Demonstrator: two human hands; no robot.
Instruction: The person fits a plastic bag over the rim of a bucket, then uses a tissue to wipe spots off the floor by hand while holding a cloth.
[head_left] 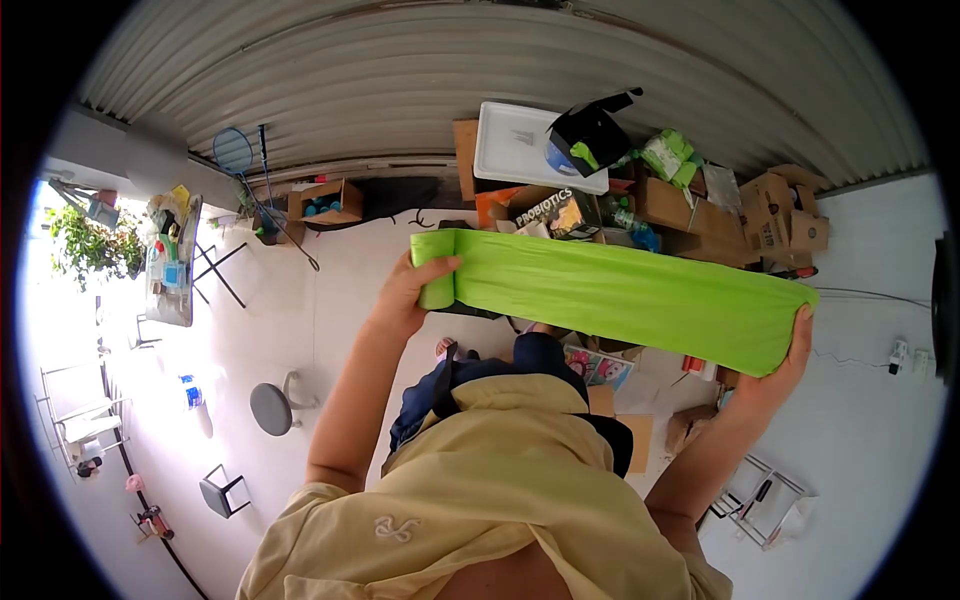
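A bright green plastic bag roll (620,295) stretches across the view in front of my chest, partly unrolled into a long flat strip. My left hand (408,290) is closed around the rolled end, its thumb lying over the front of the roll. At the strip's free end, my right hand (785,365) grips the lower right corner, with the thumb along the edge and the other fingers hidden behind the plastic. The strip is fairly taut and slopes down slightly to the right.
Beyond the strip stand a white tray (510,150), an open black box (592,130), a "PROBIOTICS" box (560,213) and cardboard boxes (770,215). To the left are a round stool (271,409), a small black stool (222,495) and a cluttered table (172,290). Corrugated shutter (400,90) lies behind.
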